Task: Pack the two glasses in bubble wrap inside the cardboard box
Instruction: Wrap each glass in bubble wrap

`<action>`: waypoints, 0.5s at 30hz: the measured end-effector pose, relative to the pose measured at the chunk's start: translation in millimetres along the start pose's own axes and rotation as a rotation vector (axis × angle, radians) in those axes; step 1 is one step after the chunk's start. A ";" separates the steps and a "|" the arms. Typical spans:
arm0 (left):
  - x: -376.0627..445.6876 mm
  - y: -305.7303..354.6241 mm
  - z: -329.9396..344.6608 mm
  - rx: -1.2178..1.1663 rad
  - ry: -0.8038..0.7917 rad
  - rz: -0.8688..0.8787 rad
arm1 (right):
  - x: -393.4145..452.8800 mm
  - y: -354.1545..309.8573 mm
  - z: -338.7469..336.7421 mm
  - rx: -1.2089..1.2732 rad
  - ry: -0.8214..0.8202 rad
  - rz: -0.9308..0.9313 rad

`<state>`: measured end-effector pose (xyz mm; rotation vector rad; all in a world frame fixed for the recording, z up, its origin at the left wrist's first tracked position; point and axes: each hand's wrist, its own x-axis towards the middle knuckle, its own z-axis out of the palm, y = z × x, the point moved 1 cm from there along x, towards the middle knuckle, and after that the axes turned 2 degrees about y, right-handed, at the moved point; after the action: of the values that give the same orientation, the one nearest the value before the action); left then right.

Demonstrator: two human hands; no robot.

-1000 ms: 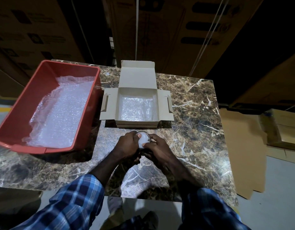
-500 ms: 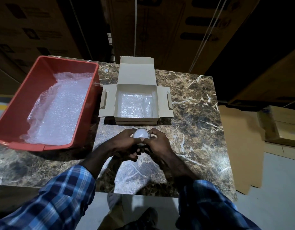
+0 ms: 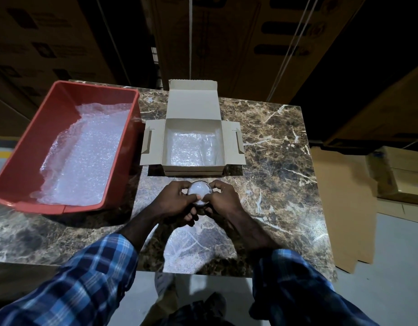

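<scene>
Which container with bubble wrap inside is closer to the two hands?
The cardboard box, directly beyond the hands; the red bin stands farther left.

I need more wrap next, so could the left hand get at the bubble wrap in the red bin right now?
Probably not yet: the left hand grips the glass. The bin is open-topped, its bubble wrap uncovered.

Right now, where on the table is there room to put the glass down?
The widest bare marble lies right of the cardboard box and the right hand. A smaller bare patch lies near the front edge, left of the left hand. It is crowded between the red bin and the box.
</scene>
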<state>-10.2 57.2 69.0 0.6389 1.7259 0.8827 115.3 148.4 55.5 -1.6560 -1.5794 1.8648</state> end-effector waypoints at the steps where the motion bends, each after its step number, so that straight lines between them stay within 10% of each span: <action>1: -0.4 -0.7 -0.6 -0.004 0.005 0.001 | 0.2 0.2 -0.8 0.003 -0.021 0.008; 15: -19.0 2.8 0.0 -0.211 -0.059 -0.029 | -9.6 11.9 5.5 -0.006 -0.007 -0.144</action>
<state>-4.3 44.2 81.9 0.4930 1.5601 1.0004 120.1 133.5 50.9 -1.4959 -1.6606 1.7973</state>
